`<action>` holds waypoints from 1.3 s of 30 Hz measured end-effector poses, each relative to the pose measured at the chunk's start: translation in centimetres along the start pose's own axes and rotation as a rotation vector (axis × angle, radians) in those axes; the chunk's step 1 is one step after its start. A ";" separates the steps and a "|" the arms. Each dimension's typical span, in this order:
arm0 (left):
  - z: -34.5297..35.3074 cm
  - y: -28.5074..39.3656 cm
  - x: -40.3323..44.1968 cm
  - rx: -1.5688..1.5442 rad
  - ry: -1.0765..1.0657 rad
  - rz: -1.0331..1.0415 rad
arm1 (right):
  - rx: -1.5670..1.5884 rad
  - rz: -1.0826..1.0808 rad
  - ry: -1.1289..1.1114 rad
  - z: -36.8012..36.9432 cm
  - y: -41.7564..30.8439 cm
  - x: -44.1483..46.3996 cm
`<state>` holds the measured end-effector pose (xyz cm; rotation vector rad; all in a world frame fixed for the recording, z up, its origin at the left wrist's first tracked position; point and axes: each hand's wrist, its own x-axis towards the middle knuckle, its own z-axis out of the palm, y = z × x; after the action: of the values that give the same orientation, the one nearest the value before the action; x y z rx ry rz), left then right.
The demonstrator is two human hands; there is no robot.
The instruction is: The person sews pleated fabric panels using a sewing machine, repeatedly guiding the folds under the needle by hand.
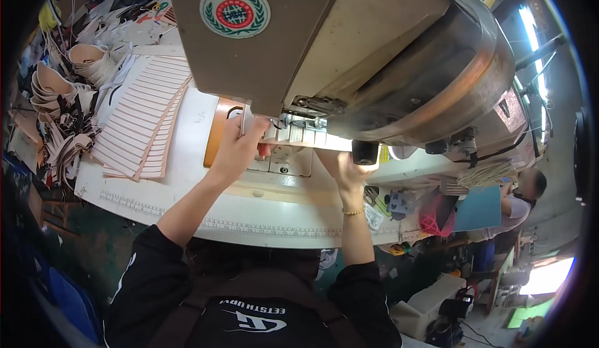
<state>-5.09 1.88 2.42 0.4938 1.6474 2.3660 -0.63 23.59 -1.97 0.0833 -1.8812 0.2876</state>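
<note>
A striped light strip [302, 137] lies under the head of a large sewing machine [249, 54]. My left hand [240, 148] is at the strip's left end, its fingers closed on it beside the needle area. At the right end my right hand [350, 168] is closed round the strip, partly behind a black knob [365, 152] of the machine. A stack of striped sheets [146, 117] lies on the white table [187, 192] to the left of my left hand.
Curled pieces and dark scraps [65, 117] crowd the table's far left. Loose clutter [137, 23] covers the back left. A pink mesh item [437, 217] and a blue sheet [477, 209] are at the right, near another person [515, 207]. A ruler scale runs along the front edge.
</note>
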 end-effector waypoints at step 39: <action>-1.9 0.6 0.6 -0.096 0.293 0.031 | 0.129 0.427 0.102 -1.0 -0.9 0.0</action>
<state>-6.36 0.25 2.47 0.1607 1.6365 2.6279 0.50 23.01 -1.49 -0.2455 -1.7645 0.6919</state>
